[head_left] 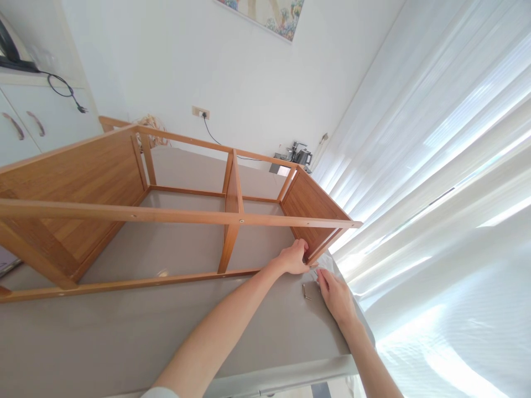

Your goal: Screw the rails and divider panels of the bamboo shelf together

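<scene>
A wooden shelf frame (186, 216) lies on its side across the grey-covered table, with slatted panels and a divider between its long rails. My left hand (293, 257) is closed around the frame's lower right corner, thumb and fingers on the wood near the right-hand panel (313, 207). Just right of that corner, my right hand (334, 294) pinches something thin and shiny, mostly hidden by the fingers; its kind cannot be made out. Several small metal bolts (306, 293) lie on the cover between my hands.
The table cover (257, 326) ends at the right beside white curtains (448, 221). An electric kettle (304, 157) stands beyond the shelf at the table's far end. A wall socket (201, 113) has a black cord plugged in. White cabinets (45, 116) stand at the left.
</scene>
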A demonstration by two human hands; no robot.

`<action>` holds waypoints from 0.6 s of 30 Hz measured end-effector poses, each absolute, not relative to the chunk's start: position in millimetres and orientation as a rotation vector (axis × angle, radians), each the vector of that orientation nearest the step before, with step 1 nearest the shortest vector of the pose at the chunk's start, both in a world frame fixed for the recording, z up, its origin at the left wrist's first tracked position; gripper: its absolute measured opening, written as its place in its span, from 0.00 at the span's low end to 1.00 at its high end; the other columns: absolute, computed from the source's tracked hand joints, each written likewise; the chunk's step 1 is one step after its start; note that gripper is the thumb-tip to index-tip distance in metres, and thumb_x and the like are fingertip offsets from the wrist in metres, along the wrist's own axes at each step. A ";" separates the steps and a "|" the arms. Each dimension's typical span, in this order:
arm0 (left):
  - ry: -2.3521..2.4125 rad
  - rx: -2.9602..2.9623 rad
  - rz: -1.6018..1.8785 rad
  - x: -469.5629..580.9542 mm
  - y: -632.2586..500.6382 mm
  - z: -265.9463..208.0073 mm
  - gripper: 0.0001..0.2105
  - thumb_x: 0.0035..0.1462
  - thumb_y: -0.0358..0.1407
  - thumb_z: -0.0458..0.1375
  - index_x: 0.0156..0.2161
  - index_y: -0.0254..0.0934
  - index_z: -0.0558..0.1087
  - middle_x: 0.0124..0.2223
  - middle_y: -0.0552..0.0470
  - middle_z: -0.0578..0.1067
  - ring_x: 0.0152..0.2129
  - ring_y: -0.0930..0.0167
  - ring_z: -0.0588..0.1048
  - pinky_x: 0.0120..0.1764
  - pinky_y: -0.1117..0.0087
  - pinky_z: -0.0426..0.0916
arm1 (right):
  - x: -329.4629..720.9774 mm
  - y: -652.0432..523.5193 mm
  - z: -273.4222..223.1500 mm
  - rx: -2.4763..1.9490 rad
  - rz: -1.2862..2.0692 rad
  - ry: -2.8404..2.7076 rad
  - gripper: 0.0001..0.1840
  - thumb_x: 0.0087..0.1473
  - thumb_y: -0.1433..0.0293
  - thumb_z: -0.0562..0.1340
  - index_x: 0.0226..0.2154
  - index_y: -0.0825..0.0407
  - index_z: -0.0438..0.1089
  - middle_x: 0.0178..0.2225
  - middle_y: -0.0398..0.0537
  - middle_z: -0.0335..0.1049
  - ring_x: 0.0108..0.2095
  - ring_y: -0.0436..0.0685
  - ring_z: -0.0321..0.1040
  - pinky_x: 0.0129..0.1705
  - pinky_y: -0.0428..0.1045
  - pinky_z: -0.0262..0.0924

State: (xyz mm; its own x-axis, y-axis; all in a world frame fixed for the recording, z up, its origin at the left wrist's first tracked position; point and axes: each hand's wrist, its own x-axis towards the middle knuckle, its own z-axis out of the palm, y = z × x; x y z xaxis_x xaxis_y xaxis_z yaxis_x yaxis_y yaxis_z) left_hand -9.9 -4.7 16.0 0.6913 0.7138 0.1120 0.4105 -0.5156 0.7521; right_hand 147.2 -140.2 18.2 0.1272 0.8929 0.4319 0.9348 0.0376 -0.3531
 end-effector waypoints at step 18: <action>0.866 2.168 0.528 -9.9 -5.5 17.4 0.28 0.46 0.43 0.66 0.50 0.43 0.59 0.54 0.48 0.69 0.46 0.61 0.76 0.47 0.63 0.71 | 146.1 -129.1 14.6 -1.903 0.026 -1.761 0.23 0.67 0.53 0.46 0.37 0.46 0.70 0.31 0.47 0.75 0.31 0.57 0.72 0.35 0.50 0.62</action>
